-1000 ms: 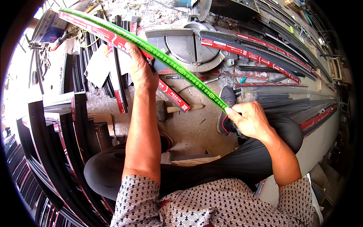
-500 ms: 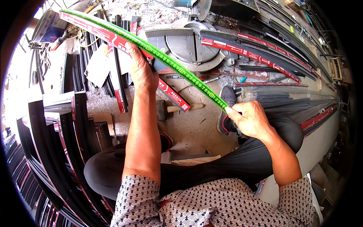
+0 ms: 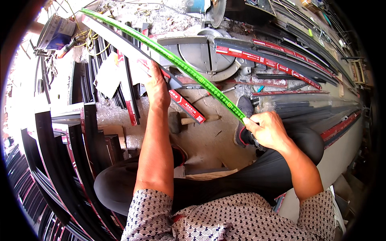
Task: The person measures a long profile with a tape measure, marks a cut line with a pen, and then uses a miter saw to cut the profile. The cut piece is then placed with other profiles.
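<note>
My left hand [image 3: 157, 89] is closed around a long, straight profile strip [image 3: 117, 41] with a pale, glaring face and a dark edge. The strip slants from the far left down to my palm, its near end just past my fingers. In my right hand [image 3: 266, 129], thumb and fingers pinch the near end of a bright green tape measure blade [image 3: 188, 71]. The blade runs across to the far left in a slight bow, alongside the strip. Their far ends lie close together, while a gap shows between them near my left hand. No tape case is visible.
A grey miter saw base [image 3: 195, 56] stands beyond my hands. A red-labelled profile offcut [image 3: 188, 107] and a wooden-handled mallet [image 3: 175, 122] lie on the floor. Dark profiles [image 3: 44, 140] are stacked at left, more red-labelled ones [image 3: 261, 60] at right. A bucket [image 3: 56, 33] stands far left.
My left hand has come nearer and slightly right with the strip, which has tilted and separated from the blade near that hand. The blade's far end has shifted right; my right hand has barely moved.
</note>
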### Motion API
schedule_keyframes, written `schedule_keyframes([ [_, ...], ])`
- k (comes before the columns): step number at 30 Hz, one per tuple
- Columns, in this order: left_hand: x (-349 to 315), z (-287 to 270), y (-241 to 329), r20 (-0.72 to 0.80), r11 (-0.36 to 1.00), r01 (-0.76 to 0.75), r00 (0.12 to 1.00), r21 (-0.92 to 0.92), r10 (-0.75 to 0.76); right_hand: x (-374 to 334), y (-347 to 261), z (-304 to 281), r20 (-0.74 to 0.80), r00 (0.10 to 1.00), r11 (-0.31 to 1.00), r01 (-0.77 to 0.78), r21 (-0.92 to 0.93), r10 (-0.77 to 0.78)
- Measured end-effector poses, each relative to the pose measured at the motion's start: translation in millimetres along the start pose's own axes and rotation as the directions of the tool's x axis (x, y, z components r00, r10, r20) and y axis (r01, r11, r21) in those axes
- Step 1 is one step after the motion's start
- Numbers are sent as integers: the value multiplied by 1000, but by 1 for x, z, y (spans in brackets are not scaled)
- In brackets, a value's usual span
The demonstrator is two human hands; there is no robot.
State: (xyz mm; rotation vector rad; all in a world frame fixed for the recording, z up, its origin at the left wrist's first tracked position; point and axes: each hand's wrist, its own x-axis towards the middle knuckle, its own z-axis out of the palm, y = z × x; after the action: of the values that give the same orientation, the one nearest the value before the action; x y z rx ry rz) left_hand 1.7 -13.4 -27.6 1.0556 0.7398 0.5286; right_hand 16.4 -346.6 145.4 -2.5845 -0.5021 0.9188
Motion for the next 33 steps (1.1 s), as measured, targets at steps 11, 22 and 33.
schedule_keyframes([
  [11, -16, -63, -41, -159, 807, 199, 979, 557, -131, -2, 2, -2, -10, 1000, 1000, 26, 14, -25],
  [22, 34, -137, -54, -36, 265, 49, 998, 963, -54, -4, -5, -6, -30, 993, 991, 114, 76, -112],
  [33, 27, -126, -5, -381, 177, 361, 920, 916, 92, -15, 0, 5, -60, 988, 989, 142, 40, -139],
])
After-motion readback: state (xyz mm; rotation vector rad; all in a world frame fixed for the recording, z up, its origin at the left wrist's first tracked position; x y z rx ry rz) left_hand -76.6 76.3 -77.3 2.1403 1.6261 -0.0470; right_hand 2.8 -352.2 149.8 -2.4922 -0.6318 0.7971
